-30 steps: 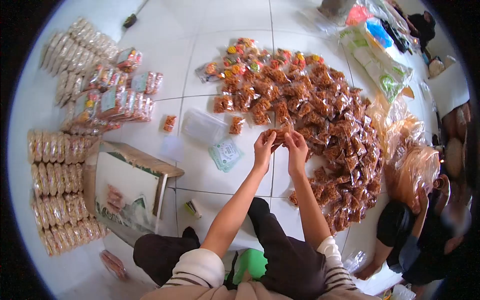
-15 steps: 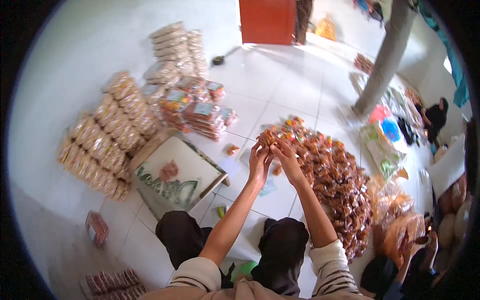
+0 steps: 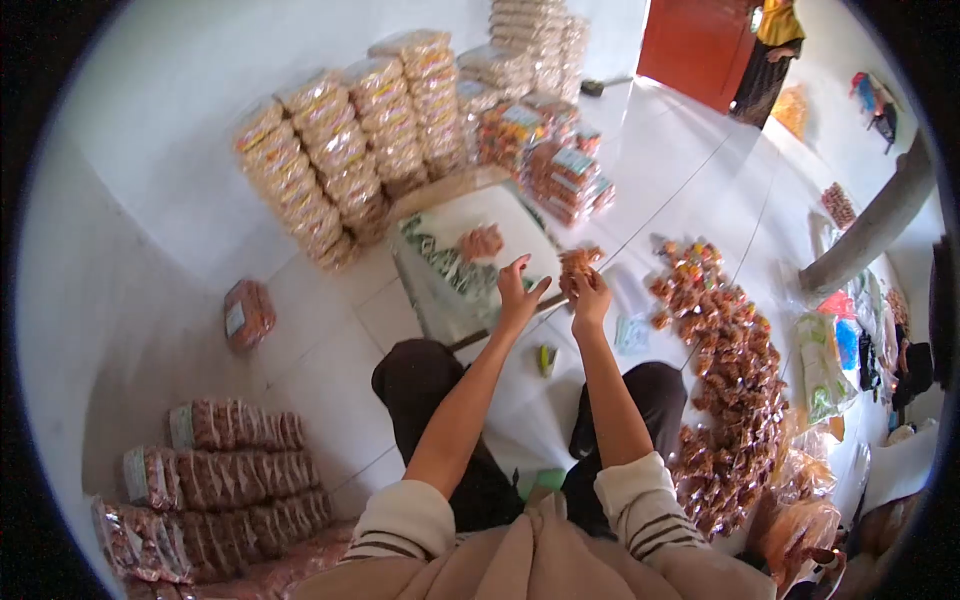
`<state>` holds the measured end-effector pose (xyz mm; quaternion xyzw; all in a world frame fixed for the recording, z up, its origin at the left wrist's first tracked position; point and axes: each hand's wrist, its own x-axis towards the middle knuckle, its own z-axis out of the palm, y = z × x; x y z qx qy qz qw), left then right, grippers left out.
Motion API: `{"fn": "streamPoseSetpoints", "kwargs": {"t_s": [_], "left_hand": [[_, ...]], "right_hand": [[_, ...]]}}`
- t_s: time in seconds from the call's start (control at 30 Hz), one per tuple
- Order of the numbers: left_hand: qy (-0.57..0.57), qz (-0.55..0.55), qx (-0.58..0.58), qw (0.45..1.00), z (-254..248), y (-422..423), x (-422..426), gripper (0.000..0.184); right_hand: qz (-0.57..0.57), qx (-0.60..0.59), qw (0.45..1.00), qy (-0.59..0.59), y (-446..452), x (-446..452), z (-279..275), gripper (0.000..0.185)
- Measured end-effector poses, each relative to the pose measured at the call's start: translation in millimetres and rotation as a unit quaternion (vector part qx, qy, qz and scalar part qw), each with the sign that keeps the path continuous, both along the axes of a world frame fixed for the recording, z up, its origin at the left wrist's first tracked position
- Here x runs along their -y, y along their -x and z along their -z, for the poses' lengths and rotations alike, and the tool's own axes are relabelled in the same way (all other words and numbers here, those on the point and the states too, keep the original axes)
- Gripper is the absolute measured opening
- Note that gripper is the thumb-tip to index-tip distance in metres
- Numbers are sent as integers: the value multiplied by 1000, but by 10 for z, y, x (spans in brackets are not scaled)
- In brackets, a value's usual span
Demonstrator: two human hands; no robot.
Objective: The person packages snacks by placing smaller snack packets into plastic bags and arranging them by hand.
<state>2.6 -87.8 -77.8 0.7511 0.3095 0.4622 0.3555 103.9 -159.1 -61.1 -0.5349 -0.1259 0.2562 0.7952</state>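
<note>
In the head view, my right hand (image 3: 592,300) grips a small bunch of brown snack packets (image 3: 577,266) near the right edge of a low table (image 3: 540,236). My left hand (image 3: 518,298) is just left of it, over the table's near edge, with thumb and index finger apart and nothing in it. Another small clump of packets (image 3: 481,242) lies on the white tabletop, which has a green leafy pattern. To the right, a long heap of brown packets (image 3: 735,370) covers part of the tiled floor.
Tall stacks of bagged snacks (image 3: 325,150) line the wall behind the table. Labelled packs (image 3: 570,185) are piled beyond it. Filled bags (image 3: 235,465) lie at lower left, near one single pack (image 3: 249,314). A yellow-green object (image 3: 546,360) lies between my knees. A person (image 3: 770,65) stands by the red door (image 3: 695,50).
My view has swung left, from the heap toward the table. My left hand has come off the bunch, which both hands held before. The right hand now holds it alone, beside the table.
</note>
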Motion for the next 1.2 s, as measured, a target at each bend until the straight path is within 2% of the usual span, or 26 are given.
{"fn": "streamPoseSetpoints", "kwargs": {"t_s": [0.03,0.07,0.13,0.17,0.2,0.27,0.3,0.4,0.43,0.5,0.53,0.6,0.63,0.7,0.8,0.87,0.9,1.03,1.1,1.2], "left_hand": [[33,-49,-69,996,126,90,53,73],[44,-53,-77,995,249,180,133,73],[22,-73,-267,961,361,289,311,86],[28,-40,-286,957,409,362,326,95],[33,-41,-291,955,448,425,335,95],[-16,-35,-315,948,482,551,365,93],[-24,-29,-333,942,457,618,383,93],[-64,-22,-331,941,484,743,350,92],[-61,-23,-337,939,475,787,353,92],[-109,4,-322,941,459,837,338,80],[-105,4,-326,940,480,858,323,80],[-147,21,-264,953,519,890,268,58],[-143,18,-267,953,548,898,250,58],[-162,16,-248,955,602,865,223,39],[-149,11,-214,965,581,779,210,31],[-145,13,-221,964,577,736,191,31],[-147,16,-226,963,568,720,176,30],[-144,9,-226,963,545,655,182,29],[-130,0,-218,967,591,650,175,30],[-92,-3,-152,984,554,650,150,31]], "right_hand": [[14,-96,995,-23,150,111,51,26],[11,-103,995,-11,242,184,253,26],[72,-166,983,-15,368,332,574,24],[67,-169,983,2,433,425,655,25],[65,-174,983,8,513,480,731,25],[85,-86,988,95,668,551,909,30],[93,-131,987,24,786,595,895,32],[109,-132,980,98,1080,732,510,37],[81,-158,982,71,1122,750,545,39],[67,-176,980,63,1213,741,618,40],[56,-189,979,54,1273,744,598,40],[42,-202,977,59,1345,735,570,40],[33,-203,977,51,1383,726,591,39],[21,-205,978,46,1451,711,624,37],[0,-149,983,110,1518,737,663,36],[-25,-4,983,183,1443,703,577,36],[-29,28,981,188,1415,666,517,35],[-71,69,983,153,1341,454,628,37],[-66,169,962,206,1302,369,691,35],[-45,168,955,240,1350,412,625,36]]}}
